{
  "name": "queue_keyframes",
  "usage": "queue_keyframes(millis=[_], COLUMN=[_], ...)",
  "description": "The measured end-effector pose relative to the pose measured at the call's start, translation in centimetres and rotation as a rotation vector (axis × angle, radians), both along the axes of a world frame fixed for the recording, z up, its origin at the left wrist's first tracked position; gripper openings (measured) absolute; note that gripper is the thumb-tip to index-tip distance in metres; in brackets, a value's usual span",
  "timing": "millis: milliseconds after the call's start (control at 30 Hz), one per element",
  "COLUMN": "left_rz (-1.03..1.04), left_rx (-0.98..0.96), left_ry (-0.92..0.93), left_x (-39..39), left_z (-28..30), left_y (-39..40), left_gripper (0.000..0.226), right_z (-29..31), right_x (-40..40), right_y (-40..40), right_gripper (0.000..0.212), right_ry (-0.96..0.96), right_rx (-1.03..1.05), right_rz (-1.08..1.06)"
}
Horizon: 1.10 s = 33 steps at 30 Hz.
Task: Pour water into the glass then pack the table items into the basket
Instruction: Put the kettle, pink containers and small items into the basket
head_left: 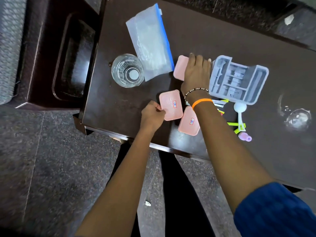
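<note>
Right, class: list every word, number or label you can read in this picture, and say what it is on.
Nothing is legible.
Sticker on the pink lid in the left hand: red border, blue marks, too blurred to read.
Sticker on the nearer pink lid: too blurred as well.
Other items: no visible text.

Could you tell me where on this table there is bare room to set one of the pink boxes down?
Bare patches: the table near its front-left corner, below the glass, and the far strip beyond the zip bag and grey tray. Crowded: between both hands and right of them, among clips and scoop.
</note>
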<state>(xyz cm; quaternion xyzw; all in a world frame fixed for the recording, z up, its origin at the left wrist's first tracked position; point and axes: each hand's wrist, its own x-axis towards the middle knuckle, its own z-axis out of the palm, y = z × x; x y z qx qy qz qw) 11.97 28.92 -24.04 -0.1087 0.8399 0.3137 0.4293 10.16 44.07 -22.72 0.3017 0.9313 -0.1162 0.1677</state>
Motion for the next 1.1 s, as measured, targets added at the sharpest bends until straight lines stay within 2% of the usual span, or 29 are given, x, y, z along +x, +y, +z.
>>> queue_keyframes(millis=[133,300,500,667,933,1100], left_rz=[0.045,0.016,-0.02,-0.009,0.045,0.159], left_rx=[0.106,0.12,0.084,0.083,0.144,0.279], left_ry=[-0.038,-0.002,-0.012,-0.061,-0.09,-0.03], left_x=[0.2,0.0,0.3,0.6,0.0,-1.8], left_z=[0.5,1.7,3.1,3.4,4.7,8.6], left_y=[-1.1,-2.4,-3.3,-3.5,-5.6,-7.5], left_gripper=[0.012,0.027,0.028,0.027,0.024,0.023], right_z=[2.2,4.5,3.1,1.3,2.2,6.7], right_x=[0.6,4.8,11.6,11.0,10.2,7.3], right_y=[-0.5,-3.0,-7.2,-9.1,-9.8,-11.6], right_gripper=[0.06,0.061,0.074,0.093,0.09,0.085], right_ry=[0.097,0.245,0.149,0.117,0.098,0.265], right_rx=[0.022,-0.103,-0.115,-0.172,-0.113,-0.1], right_rz=[-0.013,-0.282,-0.724,-0.98,-0.928,-0.773])
